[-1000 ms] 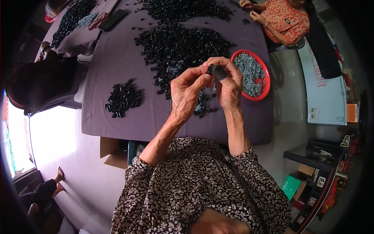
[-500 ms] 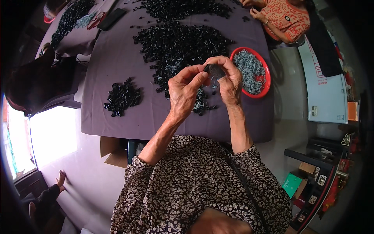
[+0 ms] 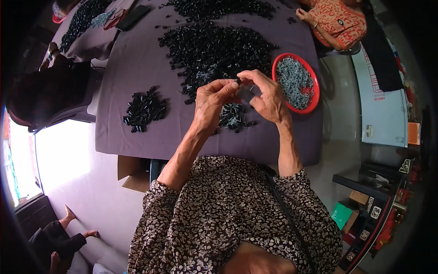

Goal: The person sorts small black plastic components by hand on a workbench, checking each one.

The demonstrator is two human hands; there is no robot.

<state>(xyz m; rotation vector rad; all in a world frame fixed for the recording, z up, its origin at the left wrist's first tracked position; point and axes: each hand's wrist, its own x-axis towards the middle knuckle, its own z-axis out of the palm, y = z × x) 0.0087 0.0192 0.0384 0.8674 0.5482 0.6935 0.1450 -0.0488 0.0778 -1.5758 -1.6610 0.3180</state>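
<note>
My left hand (image 3: 210,104) is closed, its thumb and forefinger pinching a small black piece (image 3: 237,81) above the table. Facing it, my right hand (image 3: 270,99) has its fingers curled, the forefinger reaching toward that piece. A blurred dark grey patch (image 3: 246,94) shows between the right thumb and fingers; I cannot tell what it is. Below and beyond my hands spreads a big heap of small black pieces (image 3: 214,45). Thin grey screw-like pieces (image 3: 232,119) lie mixed with black ones just under my hands.
A red basin (image 3: 315,102) of thin grey pieces (image 3: 292,77) stands right of my hands. To the left is a smaller black pile (image 3: 145,109) on the purple-grey tablecloth (image 3: 132,148). Another person in an orange patterned top (image 3: 340,23) sits far right; other people are at left.
My right hand has shifted slightly right and its fingers have opened out from the left. The dark patch shows less clearly. At lower left, another person's legs have moved.
</note>
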